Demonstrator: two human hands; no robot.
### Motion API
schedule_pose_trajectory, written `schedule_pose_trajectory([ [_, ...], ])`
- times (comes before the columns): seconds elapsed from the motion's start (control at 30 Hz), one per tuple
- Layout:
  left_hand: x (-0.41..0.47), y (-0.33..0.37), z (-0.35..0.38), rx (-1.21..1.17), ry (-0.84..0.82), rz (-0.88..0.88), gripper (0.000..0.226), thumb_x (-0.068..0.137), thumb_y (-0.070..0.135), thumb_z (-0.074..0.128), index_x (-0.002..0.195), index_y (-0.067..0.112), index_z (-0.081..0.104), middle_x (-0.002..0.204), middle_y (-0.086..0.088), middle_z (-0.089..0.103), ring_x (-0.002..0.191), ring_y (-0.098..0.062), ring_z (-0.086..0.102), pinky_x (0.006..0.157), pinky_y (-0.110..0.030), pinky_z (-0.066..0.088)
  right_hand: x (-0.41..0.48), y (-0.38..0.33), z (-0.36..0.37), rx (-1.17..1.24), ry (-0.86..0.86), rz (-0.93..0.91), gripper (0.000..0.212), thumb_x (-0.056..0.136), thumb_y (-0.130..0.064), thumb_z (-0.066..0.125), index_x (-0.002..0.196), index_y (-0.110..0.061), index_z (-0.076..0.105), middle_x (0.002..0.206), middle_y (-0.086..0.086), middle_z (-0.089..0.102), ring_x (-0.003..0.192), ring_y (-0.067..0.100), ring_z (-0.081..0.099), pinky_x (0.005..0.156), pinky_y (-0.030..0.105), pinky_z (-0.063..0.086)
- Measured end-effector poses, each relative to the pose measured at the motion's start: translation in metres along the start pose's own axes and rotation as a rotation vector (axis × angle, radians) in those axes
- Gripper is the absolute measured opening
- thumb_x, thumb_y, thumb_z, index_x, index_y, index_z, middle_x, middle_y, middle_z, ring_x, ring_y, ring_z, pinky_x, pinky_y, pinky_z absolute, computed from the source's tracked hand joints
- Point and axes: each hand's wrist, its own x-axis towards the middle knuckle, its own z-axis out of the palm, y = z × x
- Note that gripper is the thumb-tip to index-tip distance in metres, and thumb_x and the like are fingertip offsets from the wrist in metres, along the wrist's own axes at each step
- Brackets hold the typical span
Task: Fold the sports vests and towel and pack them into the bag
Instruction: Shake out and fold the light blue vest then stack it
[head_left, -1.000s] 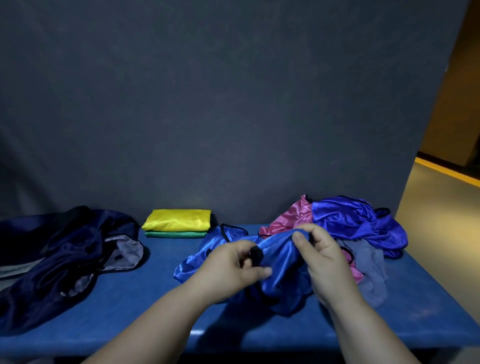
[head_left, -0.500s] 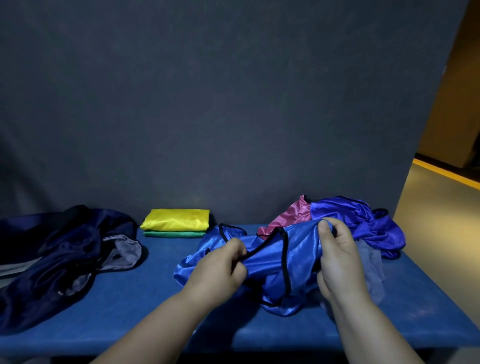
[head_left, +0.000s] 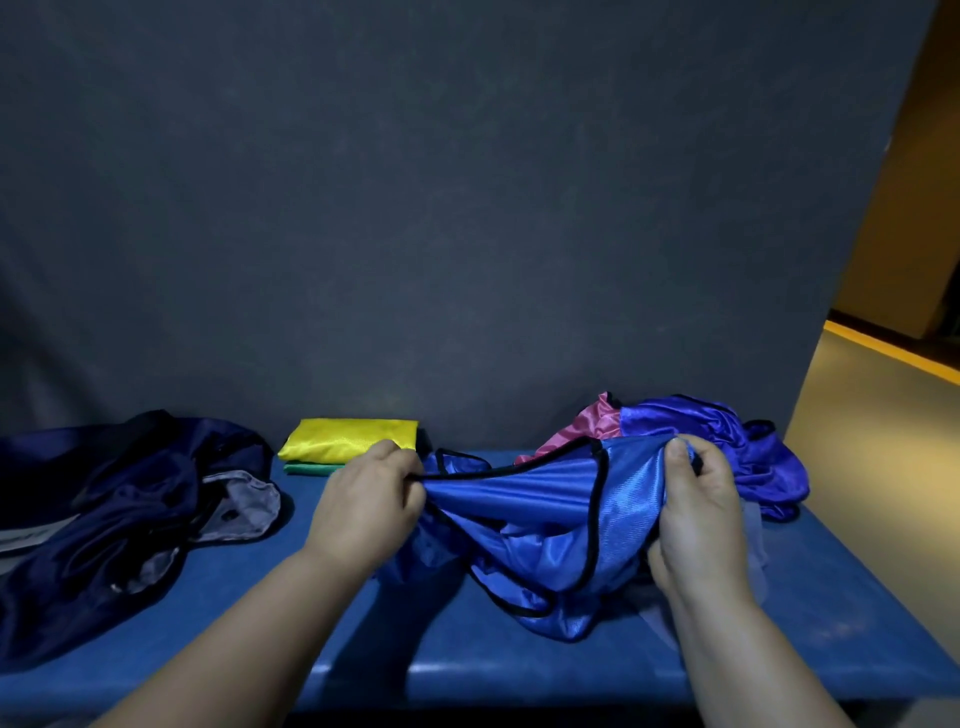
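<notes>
The left hand (head_left: 366, 506) and right hand (head_left: 698, 506) each pinch an edge of the blue vest (head_left: 545, 512), stretching it above the bench (head_left: 519, 665) to straighten it for folding; the open bag (head_left: 119, 514) waits at left.

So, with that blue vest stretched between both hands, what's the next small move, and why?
Probably lower the blue vest flat onto the bench and smooth it. The left hand and right hand each pinch its top edge, but its lower part hangs bunched, too crumpled to fold neatly like the yellow vest behind.
</notes>
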Motion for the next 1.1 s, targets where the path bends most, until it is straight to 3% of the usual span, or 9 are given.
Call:
schedule_pose_trajectory([
  [0.17, 0.017, -0.025, -0.013, 0.056, -0.032, -0.144, 0.015, 0.087, 0.017, 0.052, 0.089, 0.019, 0.067, 0.094, 0.000, 0.054, 0.091, -0.027, 0.057, 0.065, -0.033, 0.038, 0.014, -0.003, -0.009, 0.018, 0.117, 0.007, 0.021, 0.103, -0.019, 0.044, 0.085, -0.022, 0.054, 0.073, -0.006, 0.055, 0.064, 0.005, 0.050, 0.061, 0.020, 0.043],
  [0.27, 0.018, -0.035, -0.013, -0.054, -0.123, -0.210, 0.014, 0.088, 0.016, 0.057, 0.096, 0.020, 0.067, 0.101, 0.003, 0.054, 0.095, -0.022, 0.055, 0.071, -0.030, 0.039, 0.022, 0.005, -0.018, -0.041, 0.138, 0.030, 0.018, 0.102, -0.021, 0.046, 0.088, -0.022, 0.055, 0.076, -0.002, 0.057, 0.069, 0.011, 0.051, 0.065, 0.028, 0.043],
  [0.43, 0.014, -0.034, -0.008, -0.326, -0.316, -0.344, 0.008, 0.086, 0.014, 0.064, 0.081, 0.021, 0.060, 0.069, 0.002, 0.060, 0.056, -0.015, 0.049, 0.051, -0.023, 0.038, 0.024, 0.021, -0.024, -0.249, 0.125, -0.058, 0.013, 0.100, -0.025, 0.051, 0.090, -0.024, 0.059, 0.080, -0.004, 0.061, 0.076, 0.012, 0.055, 0.070, 0.026, 0.044],
  [0.53, 0.008, -0.023, -0.005, -0.583, -0.478, -0.433, 0.005, 0.084, 0.012, 0.063, 0.080, 0.014, 0.061, 0.063, -0.002, 0.055, 0.055, -0.018, 0.047, 0.050, -0.024, 0.038, 0.015, 0.021, -0.019, -0.385, 0.022, -0.145, 0.008, 0.096, -0.024, 0.058, 0.092, -0.017, 0.059, 0.079, -0.006, 0.061, 0.066, -0.003, 0.053, 0.064, 0.009, 0.041],
  [0.83, 0.008, 0.036, -0.015, -1.096, -0.585, -0.488, 0.018, 0.093, 0.000, 0.052, 0.082, 0.014, 0.051, 0.051, 0.008, 0.049, 0.039, -0.001, 0.045, 0.040, -0.014, 0.036, -0.014, 0.026, 0.004, -0.413, -0.385, -0.070, 0.027, 0.082, -0.013, 0.075, 0.073, -0.013, 0.050, 0.057, -0.012, 0.047, 0.053, 0.004, 0.042, 0.052, 0.015, 0.039],
  [0.9, 0.007, 0.042, -0.015, -1.141, -0.571, -0.471, 0.018, 0.093, 0.000, 0.053, 0.082, 0.014, 0.050, 0.052, 0.007, 0.050, 0.043, -0.004, 0.046, 0.044, -0.016, 0.037, -0.019, 0.027, 0.007, -0.428, -0.498, -0.045, 0.027, 0.079, -0.022, 0.079, 0.076, -0.018, 0.053, 0.064, -0.007, 0.052, 0.061, 0.006, 0.049, 0.061, 0.015, 0.043],
  [0.97, 0.006, 0.048, -0.014, -1.180, -0.558, -0.433, 0.017, 0.093, 0.001, 0.054, 0.082, 0.013, 0.051, 0.060, 0.001, 0.052, 0.050, -0.009, 0.046, 0.046, -0.018, 0.036, -0.023, 0.030, 0.009, -0.443, -0.610, 0.002, 0.027, 0.073, -0.029, 0.082, 0.087, -0.028, 0.060, 0.088, -0.011, 0.065, 0.087, 0.002, 0.061, 0.081, 0.014, 0.045],
  [1.03, 0.004, 0.050, -0.011, -1.216, -0.544, -0.394, 0.014, 0.093, -0.001, 0.054, 0.085, 0.011, 0.051, 0.061, -0.001, 0.054, 0.048, -0.011, 0.046, 0.045, -0.018, 0.036, -0.028, 0.033, 0.010, -0.436, -0.725, 0.062, 0.036, 0.076, -0.019, 0.081, 0.104, -0.031, 0.061, 0.107, -0.014, 0.068, 0.108, 0.000, 0.060, 0.092, 0.012, 0.042],
  [1.1, 0.001, 0.052, -0.008, -1.242, -0.547, -0.349, 0.011, 0.093, -0.001, 0.055, 0.090, 0.009, 0.050, 0.060, 0.000, 0.056, 0.049, -0.013, 0.048, 0.046, -0.020, 0.039, -0.032, 0.033, 0.012, -0.420, -0.788, 0.132, 0.041, 0.080, -0.014, 0.077, 0.112, -0.031, 0.060, 0.108, -0.009, 0.069, 0.108, -0.002, 0.061, 0.092, 0.013, 0.044],
])
